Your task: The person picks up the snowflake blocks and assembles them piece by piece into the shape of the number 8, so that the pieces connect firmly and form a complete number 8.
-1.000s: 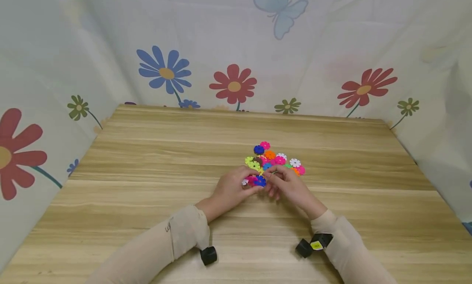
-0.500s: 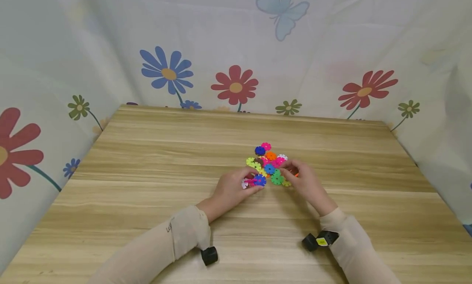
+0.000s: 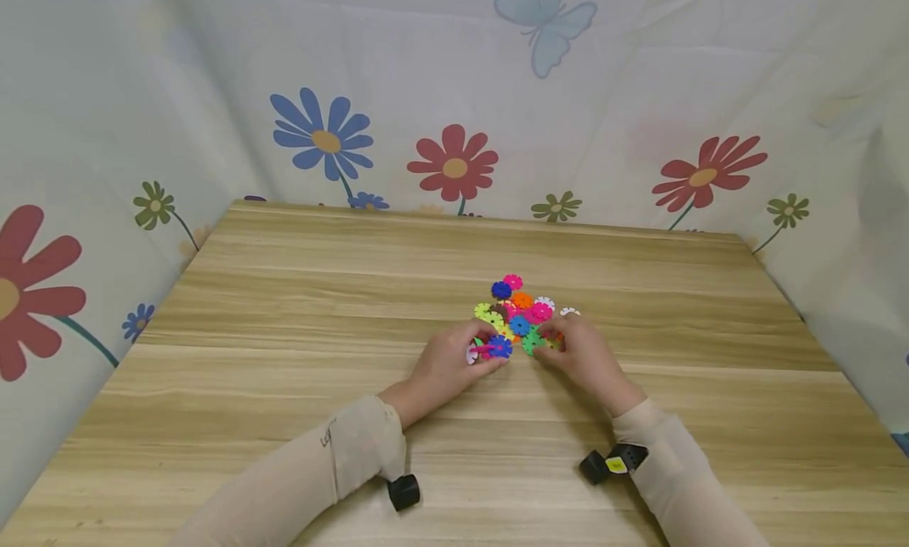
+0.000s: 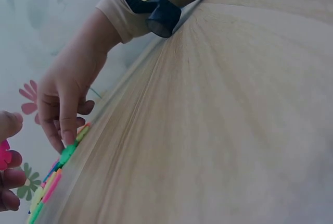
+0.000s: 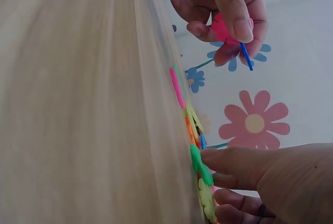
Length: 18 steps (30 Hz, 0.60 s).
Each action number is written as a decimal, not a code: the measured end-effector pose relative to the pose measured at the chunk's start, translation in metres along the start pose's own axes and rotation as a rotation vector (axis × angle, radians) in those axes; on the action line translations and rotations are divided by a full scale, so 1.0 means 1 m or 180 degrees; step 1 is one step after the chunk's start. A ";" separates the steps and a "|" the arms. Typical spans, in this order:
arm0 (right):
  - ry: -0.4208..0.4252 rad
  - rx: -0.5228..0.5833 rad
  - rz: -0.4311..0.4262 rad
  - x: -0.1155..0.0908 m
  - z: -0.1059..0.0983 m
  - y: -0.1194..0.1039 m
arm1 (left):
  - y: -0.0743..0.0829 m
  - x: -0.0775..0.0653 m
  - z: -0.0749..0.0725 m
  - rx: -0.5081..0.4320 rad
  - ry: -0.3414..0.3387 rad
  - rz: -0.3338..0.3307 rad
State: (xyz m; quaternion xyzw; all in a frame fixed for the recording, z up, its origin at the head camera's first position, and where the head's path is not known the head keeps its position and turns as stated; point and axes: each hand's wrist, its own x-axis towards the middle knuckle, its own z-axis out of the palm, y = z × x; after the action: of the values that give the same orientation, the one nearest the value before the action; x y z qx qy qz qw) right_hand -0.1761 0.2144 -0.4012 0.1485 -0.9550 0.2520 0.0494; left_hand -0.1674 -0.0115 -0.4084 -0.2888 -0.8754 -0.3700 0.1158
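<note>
My left hand (image 3: 443, 363) holds a small joined cluster of plastic snowflake discs just above the table, pinched between thumb and fingers. A blue disc (image 3: 500, 346) faces up at its front, and a white disc (image 3: 472, 355) pokes out at the left; a pink disc (image 5: 221, 28) shows in the right wrist view. To the right, my right hand (image 3: 589, 361) reaches down into the pile. Its thumb and fingertips pinch a green disc (image 5: 200, 164) at the pile's near edge, low at the tabletop. The palm hides some pieces.
Loose discs lie heaped behind both hands, among them a light blue disc (image 3: 519, 325), an orange disc (image 3: 521, 300) and a dark blue disc (image 3: 501, 290). The wooden table (image 3: 319, 294) ends at a flowered cloth (image 3: 604, 136) behind and at the sides.
My right hand has left the cluster in my left hand, moved right over the pile, then lowered to the green disc. The left hand stays put with its cluster.
</note>
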 end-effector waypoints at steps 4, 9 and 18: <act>-0.0046 0.0015 0.0000 -0.001 0.002 0.000 | 0.001 0.001 0.000 -0.0087 -0.0024 0.0000; -0.0086 0.0108 0.0036 0.000 0.003 -0.002 | 0.000 0.001 0.000 -0.0093 -0.0095 -0.0009; -0.0230 0.0451 0.0118 -0.001 -0.001 -0.003 | -0.003 0.003 0.002 -0.0259 -0.0184 -0.0210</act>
State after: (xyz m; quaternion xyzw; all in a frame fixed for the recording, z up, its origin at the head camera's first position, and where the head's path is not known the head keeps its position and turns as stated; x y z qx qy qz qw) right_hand -0.1745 0.2128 -0.3996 0.1429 -0.9385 0.3143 -0.0004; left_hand -0.1712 -0.0107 -0.4098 -0.2748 -0.8716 -0.4005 0.0664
